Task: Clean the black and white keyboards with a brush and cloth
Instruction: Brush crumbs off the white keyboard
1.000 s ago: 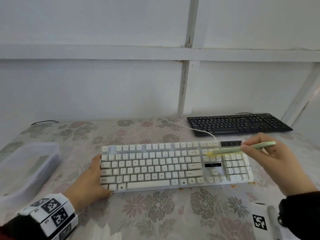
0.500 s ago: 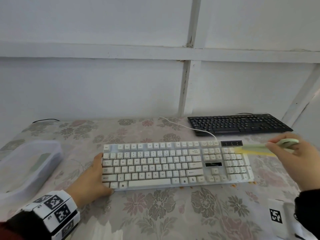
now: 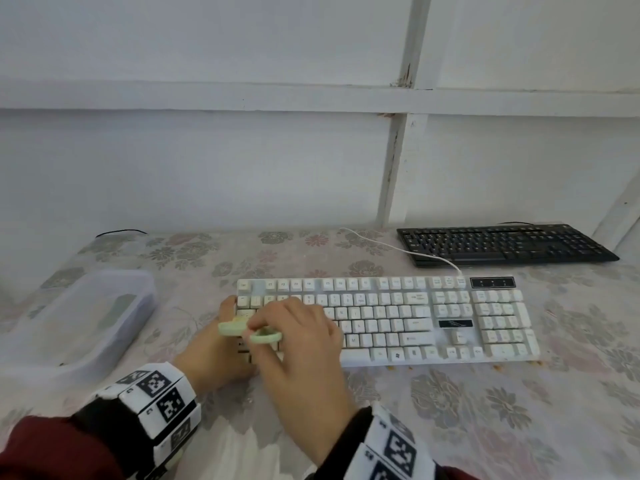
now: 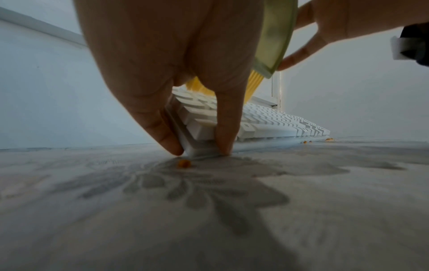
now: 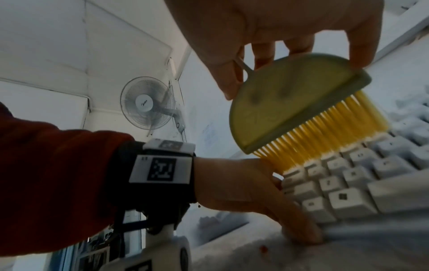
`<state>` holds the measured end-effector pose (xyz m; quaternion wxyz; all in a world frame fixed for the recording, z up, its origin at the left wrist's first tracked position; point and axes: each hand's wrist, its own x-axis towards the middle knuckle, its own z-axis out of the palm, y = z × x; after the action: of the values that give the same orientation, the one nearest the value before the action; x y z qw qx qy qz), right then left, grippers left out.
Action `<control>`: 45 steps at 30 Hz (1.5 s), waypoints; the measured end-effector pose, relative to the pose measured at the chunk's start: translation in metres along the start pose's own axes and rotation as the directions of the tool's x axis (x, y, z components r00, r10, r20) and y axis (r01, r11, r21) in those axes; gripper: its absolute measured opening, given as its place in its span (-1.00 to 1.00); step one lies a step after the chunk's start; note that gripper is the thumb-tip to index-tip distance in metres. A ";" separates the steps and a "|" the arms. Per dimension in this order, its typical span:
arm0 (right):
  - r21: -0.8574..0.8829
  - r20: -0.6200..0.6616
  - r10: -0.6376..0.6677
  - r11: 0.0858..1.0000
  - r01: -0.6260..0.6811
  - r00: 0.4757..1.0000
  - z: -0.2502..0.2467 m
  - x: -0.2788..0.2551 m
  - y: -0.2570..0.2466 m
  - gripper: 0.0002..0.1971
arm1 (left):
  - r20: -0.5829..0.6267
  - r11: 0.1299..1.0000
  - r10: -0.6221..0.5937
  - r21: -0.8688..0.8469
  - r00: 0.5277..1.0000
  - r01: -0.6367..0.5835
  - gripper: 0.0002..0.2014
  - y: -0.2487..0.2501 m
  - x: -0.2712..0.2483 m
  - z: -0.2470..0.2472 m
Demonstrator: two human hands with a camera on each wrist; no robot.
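Left hand pins the white keyboard; right hand pinches the brush — probably sweep bristles lightly between rows.

Brush now at keyboard's left end.

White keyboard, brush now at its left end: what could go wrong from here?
1. The yellow bristles of the pale green half-round brush, gripped by the right hand, could flick orange crumbs onto the floral tablecloth, perhaps toward the black keyboard.
2. The left hand only steadies a corner of the white keyboard, so it may slide.
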<state>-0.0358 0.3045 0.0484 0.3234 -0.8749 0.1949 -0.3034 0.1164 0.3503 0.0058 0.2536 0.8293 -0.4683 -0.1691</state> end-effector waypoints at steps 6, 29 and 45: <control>-0.025 -0.033 0.074 0.997 -0.074 0.997 0.010 -0.001 0.010 -0.82 | -0.046 0.998 -0.026 -0.058 0.999 0.024 -0.10 -0.007 0.002 0.001; 0.010 -0.155 0.140 0.990 -0.140 0.978 -0.035 -0.005 0.038 -0.93 | -0.010 0.994 -0.019 -0.111 1.000 0.018 0.00 -0.014 0.004 0.003; 0.046 -0.143 0.125 0.992 -0.119 0.982 -0.083 -0.016 0.063 -0.76 | -0.002 0.994 -0.034 -0.108 0.999 0.034 -0.04 -0.006 -0.002 -0.002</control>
<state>-0.1111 0.2312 0.0493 0.3424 -0.8306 0.2657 -0.3497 0.1203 0.3547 0.0040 0.2961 0.8226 -0.4438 -0.1969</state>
